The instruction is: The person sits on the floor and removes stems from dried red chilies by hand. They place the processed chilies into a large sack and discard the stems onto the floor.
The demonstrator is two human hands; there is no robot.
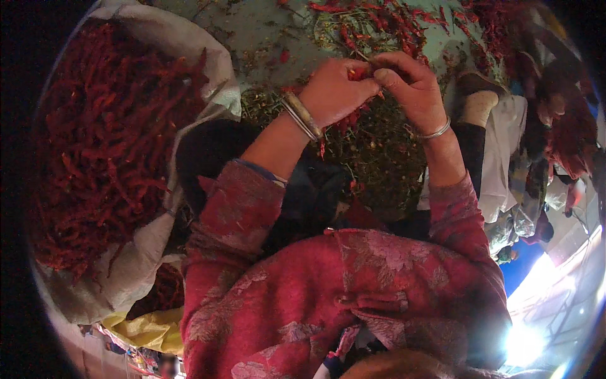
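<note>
My left hand [334, 91] and my right hand [416, 88] meet above the heap in front of me, thumbs close together. Between them shows part of a dried red chili pepper [358, 74], with a thin pale stalk near the fingertips. The left fingers are curled round the chili, and the right thumb and forefinger pinch at its other side. The fingers hide most of it. Below lies a dark heap of stems and chili scraps [385, 158].
A large white sack [202, 54], full of dried red chilies [107, 139], stands at my left. Behind it is a yellow sack [151, 331]. More chilies [404, 31] lie strewn on the floor ahead. Another person's foot [480, 104] and pale sacking [505, 151] are at the right.
</note>
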